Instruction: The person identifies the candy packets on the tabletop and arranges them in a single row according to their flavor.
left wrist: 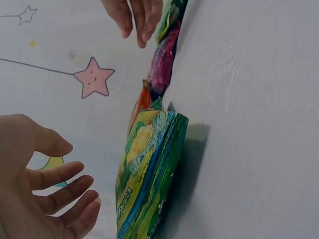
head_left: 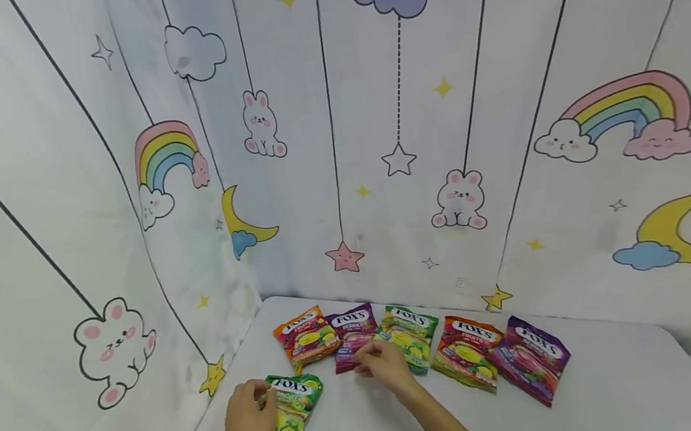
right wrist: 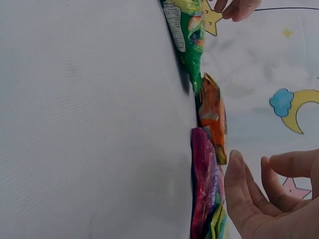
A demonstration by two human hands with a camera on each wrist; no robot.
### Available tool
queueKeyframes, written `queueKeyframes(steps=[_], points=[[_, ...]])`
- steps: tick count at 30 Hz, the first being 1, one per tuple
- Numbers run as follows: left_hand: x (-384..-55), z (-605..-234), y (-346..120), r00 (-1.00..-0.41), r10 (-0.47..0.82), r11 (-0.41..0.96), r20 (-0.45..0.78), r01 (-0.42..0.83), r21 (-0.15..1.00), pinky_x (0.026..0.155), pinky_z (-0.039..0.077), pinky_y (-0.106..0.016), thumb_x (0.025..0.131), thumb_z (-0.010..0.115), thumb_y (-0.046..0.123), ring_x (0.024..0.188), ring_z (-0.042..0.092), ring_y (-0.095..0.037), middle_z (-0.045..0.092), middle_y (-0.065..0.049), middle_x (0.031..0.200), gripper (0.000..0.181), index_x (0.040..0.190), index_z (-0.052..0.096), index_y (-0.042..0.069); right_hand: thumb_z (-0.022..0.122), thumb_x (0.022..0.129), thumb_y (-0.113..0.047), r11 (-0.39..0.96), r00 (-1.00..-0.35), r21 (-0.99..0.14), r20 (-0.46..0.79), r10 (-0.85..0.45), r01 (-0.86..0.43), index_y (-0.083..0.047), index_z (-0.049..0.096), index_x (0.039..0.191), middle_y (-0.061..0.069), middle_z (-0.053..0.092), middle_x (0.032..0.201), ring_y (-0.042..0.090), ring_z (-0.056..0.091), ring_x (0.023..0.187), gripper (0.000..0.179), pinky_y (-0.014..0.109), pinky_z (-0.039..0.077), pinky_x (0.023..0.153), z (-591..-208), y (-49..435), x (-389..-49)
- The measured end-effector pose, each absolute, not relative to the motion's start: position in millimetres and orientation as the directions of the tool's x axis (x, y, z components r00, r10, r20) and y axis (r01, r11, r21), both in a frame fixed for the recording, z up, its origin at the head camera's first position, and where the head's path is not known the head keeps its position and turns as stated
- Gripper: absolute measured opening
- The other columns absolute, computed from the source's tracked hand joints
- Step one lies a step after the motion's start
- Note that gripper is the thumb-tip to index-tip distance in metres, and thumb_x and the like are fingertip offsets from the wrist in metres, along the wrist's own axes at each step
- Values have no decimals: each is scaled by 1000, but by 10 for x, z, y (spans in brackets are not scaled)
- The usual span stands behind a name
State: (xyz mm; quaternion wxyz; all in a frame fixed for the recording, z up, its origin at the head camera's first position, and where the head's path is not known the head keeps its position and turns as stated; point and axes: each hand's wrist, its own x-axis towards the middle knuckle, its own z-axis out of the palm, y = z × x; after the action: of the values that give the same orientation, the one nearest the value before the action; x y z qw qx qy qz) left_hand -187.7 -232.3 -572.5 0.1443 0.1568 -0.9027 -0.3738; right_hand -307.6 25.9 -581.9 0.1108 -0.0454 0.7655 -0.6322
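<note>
My left hand (head_left: 250,420) hovers over the left edge of a green FOX'S candy bag (head_left: 294,418) at the front left. In the left wrist view a gap separates its loosely bent fingers (left wrist: 65,191) from that bag (left wrist: 149,169). Above the lower part of a purple FOX'S berries bag (head_left: 353,328) is my right hand (head_left: 386,364), its fingers bent and holding nothing. The right wrist view has this hand (right wrist: 271,199) above the purple bag (right wrist: 202,184). Another green bag (head_left: 410,335) lies just behind and to the right of the right hand.
An orange fruits bag (head_left: 307,338) lies at the back left, touching the purple one. Farther right, a second orange bag (head_left: 467,353) is overlapped by another purple bag (head_left: 531,359). The white table (head_left: 634,381) meets a patterned cloth wall (head_left: 382,240) behind.
</note>
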Motion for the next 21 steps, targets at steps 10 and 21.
queueKeyframes(steps=[10, 21], points=[[-1939, -5688, -2128, -940, -318, 685, 125, -137, 716, 87, 52, -44, 99, 68, 19, 98, 61, -19, 62, -2, 103, 13, 108, 68, 9, 64, 104, -12, 177, -975, -983, -82, -207, 45, 0, 70, 104, 12, 72, 100, 18, 72, 84, 14, 37, 62, 81, -5744, 271, -3064], [-2050, -5600, -1892, -957, -212, 716, 197, -15, 698, 75, 51, -33, 97, 71, 19, 90, 60, -13, 61, 2, 99, 12, 106, 69, 12, 64, 103, -8, 163, -976, -986, -67, -208, 33, 1, 70, 105, 16, 73, 104, 19, 72, 84, 12, 38, 62, 81, -5714, 318, -3076]])
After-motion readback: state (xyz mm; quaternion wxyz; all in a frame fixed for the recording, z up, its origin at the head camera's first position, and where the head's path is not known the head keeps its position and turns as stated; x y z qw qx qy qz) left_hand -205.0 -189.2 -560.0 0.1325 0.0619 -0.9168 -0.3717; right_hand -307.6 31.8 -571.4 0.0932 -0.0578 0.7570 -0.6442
